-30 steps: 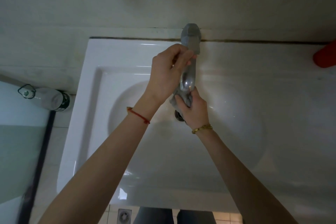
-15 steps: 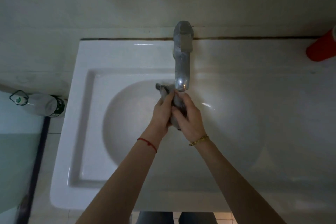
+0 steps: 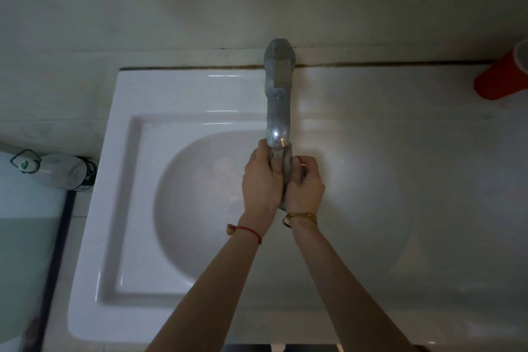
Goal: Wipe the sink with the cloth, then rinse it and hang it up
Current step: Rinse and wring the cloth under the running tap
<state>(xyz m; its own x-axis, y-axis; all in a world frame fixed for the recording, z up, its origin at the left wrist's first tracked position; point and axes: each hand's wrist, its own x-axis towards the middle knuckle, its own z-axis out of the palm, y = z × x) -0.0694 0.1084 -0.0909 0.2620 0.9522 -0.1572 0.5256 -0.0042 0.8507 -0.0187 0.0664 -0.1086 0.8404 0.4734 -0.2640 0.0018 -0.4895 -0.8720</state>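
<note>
Two bare hands meet under the spout of a metal faucet, over the bowl of a white sink. The left hand, a red string at its wrist, curls its fingers around the left side of a gray cloth, its thumb up near the spout's tip. The right hand, wearing a gold bracelet, pinches the cloth's right side with bent fingers. The cloth is bunched into a narrow upright roll pressed between the two hands, its top just below the spout and a small end showing under the heels of the palms. Whether water is running cannot be told from this view.

Well to the left of the hands, beyond the sink's outer edge, a clear plastic bottle with a green-printed label lies on its side by the wall, above a dark-framed glass panel. Around the hands, the rounded basin sits inside a square recessed rim, glossy with highlights. Directly behind them, the faucet rises from the back ledge, where a dark seam runs along the joint with the pale wall. To the right of the hands the countertop stretches away in dim light, and far off at the upper right edge stands a red cup, partly cut off by the frame.
</note>
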